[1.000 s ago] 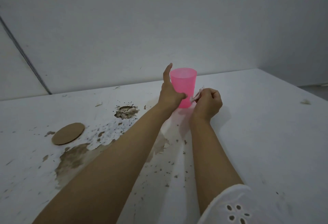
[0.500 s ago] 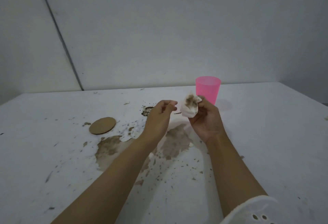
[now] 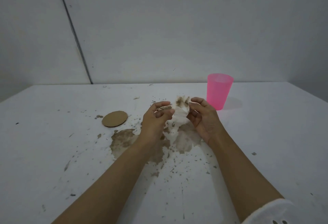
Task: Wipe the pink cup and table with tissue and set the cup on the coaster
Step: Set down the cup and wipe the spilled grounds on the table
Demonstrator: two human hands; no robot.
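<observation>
You have the tissue (image 3: 180,117) pinched between both hands above the spill: your left hand (image 3: 156,119) has its grip closed on the left edge, your right hand (image 3: 202,119) holds the right edge with thumb and fingers curled round it. The top of the tissue already carries a brown smear, and a loose tail hangs down toward the wet patch (image 3: 124,140) on the bench (image 3: 266,135).

The cup (image 3: 218,93) stands upright beyond your right hand, near it but apart, on a bare part of the bench. The coaster (image 3: 115,118) lies flat to the left of your left hand, with the brown patch just in front of it and specks all round.

Risks from here, as I judge them:

- Pull the tissue apart too hard and it may tear; it looks thin and partly damp.
- Wipe with the soiled face down and you will likely spread the brown rather than lift it. Fold a clean side outward first.
- The spill is large for one tissue; it may soak through and leave streaks.
- A sweep toward the left could push mess onto the coaster, which would then dirty the cup's base.
- Your right wrist is close to the cup; a wide stroke could knock that light cup over.
</observation>
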